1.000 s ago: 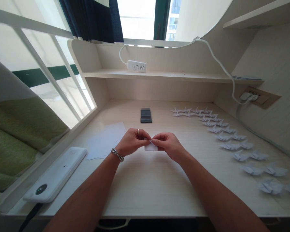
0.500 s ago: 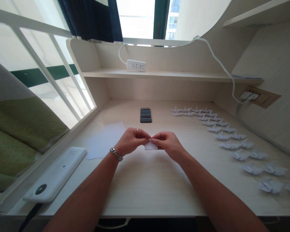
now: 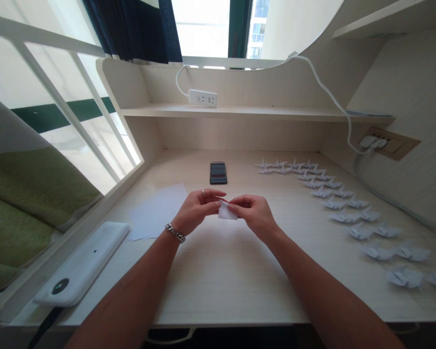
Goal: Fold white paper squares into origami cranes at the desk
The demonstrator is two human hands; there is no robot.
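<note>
A small folded piece of white paper (image 3: 227, 212) is held up above the middle of the desk between my two hands. My left hand (image 3: 199, 207), with a ring and a chain bracelet, pinches its left edge between thumb and fingers. On the other side, my right hand (image 3: 253, 211) grips the paper's upper right part with the thumb on its near face. My fingers cover the paper's top edge in part. Flat white sheets (image 3: 158, 211) lie just left of my left hand. Rows of folded paper cranes (image 3: 334, 203) stand along the right of the desk.
A dark phone-like object (image 3: 218, 173) lies beyond my hands. At the left edge rests a white power bank (image 3: 83, 261) with a black cable. On the back shelf (image 3: 247, 112) sits a white power strip (image 3: 202, 98). A white cord runs to the wall socket (image 3: 390, 143) at right.
Both hands have risen slightly with the paper. The left fingers have loosened and shifted a little to the left, and more of the paper's face shows.
</note>
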